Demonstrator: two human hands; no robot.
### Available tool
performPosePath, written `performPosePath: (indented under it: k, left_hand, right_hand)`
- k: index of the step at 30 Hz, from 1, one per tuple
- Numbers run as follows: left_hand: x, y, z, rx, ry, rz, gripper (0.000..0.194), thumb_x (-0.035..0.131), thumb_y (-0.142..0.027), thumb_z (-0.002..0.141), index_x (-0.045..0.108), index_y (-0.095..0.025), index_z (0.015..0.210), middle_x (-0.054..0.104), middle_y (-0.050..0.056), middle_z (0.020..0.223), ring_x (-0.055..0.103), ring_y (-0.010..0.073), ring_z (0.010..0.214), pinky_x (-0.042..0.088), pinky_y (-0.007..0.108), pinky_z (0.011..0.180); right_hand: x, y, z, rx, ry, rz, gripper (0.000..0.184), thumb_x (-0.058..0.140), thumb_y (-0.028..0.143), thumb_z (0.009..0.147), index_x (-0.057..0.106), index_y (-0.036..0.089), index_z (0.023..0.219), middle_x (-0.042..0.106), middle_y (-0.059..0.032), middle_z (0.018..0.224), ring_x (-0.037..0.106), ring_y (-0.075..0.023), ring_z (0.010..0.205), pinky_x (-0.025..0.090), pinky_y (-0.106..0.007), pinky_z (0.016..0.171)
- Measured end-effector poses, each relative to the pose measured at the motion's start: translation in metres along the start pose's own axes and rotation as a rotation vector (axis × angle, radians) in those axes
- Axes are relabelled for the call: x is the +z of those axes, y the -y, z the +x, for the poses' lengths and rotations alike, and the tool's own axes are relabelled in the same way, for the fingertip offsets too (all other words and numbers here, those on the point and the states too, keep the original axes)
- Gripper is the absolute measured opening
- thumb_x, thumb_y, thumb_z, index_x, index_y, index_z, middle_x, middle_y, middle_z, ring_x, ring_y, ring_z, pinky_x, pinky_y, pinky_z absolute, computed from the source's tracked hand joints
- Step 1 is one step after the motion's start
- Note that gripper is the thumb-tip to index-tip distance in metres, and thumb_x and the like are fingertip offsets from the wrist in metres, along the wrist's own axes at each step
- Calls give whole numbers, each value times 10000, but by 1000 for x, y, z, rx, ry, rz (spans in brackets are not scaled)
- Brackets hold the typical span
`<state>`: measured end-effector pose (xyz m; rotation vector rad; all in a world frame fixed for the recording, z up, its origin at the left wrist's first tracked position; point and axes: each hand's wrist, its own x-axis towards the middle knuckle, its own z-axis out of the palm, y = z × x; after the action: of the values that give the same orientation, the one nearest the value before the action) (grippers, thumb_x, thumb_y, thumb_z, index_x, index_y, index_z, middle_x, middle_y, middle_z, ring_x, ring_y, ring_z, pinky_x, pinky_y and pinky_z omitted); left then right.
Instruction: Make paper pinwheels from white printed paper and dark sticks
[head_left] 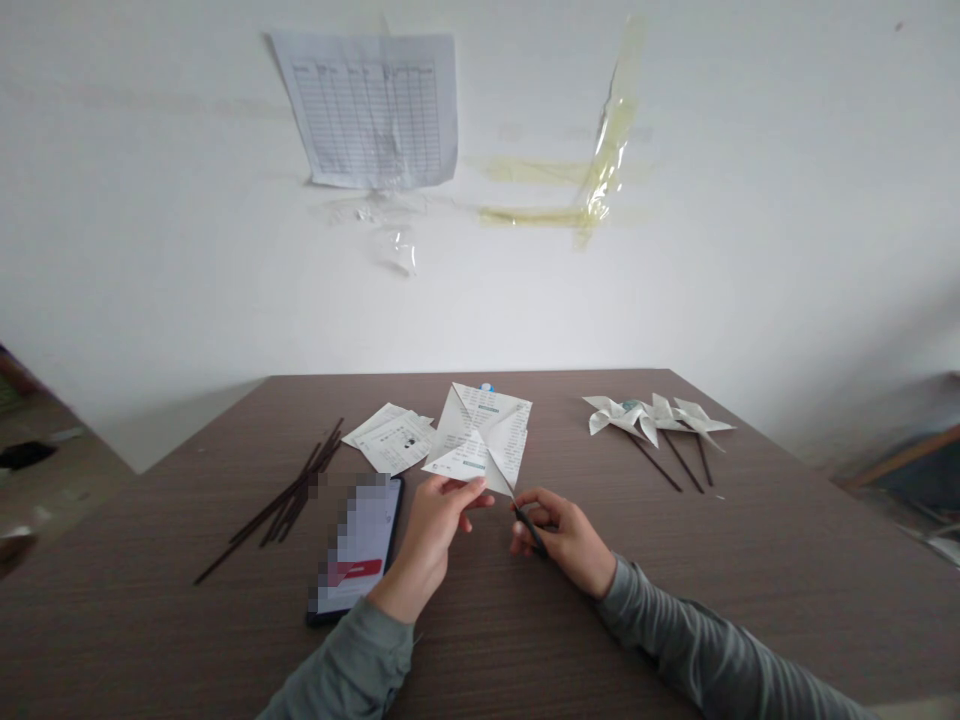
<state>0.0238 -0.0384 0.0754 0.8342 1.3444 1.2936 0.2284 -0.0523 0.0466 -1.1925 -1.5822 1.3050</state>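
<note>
My left hand pinches the lower edge of a square sheet of printed paper, thumb on top. Diagonal creases run from the sheet's corners toward its middle. In my right hand is a pair of scissors with dark handles; the blades meet the paper's lower right corner, along a diagonal. My fingers partly cover the handles. Just behind the sheet's top edge a small blue and white object peeks out, mostly hidden.
More printed paper squares lie to the left, beside a bundle of dark sticks. A phone rests near my left forearm. Several paper pinwheels on dark sticks lie at the right. A wall with a taped sheet stands behind the table.
</note>
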Motion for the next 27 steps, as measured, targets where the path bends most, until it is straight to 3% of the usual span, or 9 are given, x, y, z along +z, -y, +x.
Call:
performPosePath:
  k: [11,15,19,21,27]
  left_hand:
    - [-6,2,4,39,-5,6,187,986,-72,879,843,-192,885,936,57,879,933,238,742,452,202,469]
    - [-9,3,6,55,-6,27,232,989,-98,881,789,-206,831,921,54,864,939,239,762,431,182,464]
    - [-10,3,6,39,9,50,263,997,-122,863,757,-216,811,920,57,878,931,233,755,406,169,457]
    - [-9,2,5,16,30,59,207,993,-125,857,803,-207,863,938,71,914,919,227,733,396,171,452]
    - [-5,-3,-2,-43,64,104,147,945,-66,852,861,-170,911,949,103,932,922,235,699,317,175,443]
  right_hand:
    - [-13,6,-6,-18,-22,-28,533,1052,787,756,845,325,921,888,-116,730,816,-399,635,692,-565,736]
    - [-18,-1,-7,-57,-41,-86,414,1024,699,811,882,329,931,871,-80,694,862,-421,702,709,-643,1009]
    - [-24,-8,-5,-139,-98,-183,425,955,734,838,888,338,977,862,-67,664,895,-485,956,594,-733,1277]
    - [-27,-8,-4,-159,-107,-210,425,930,729,874,883,335,1028,890,-73,704,883,-487,1020,560,-742,1321]
    - [-38,-11,3,-190,-198,-246,374,978,646,904,877,318,1051,908,-81,766,867,-456,895,575,-757,1312]
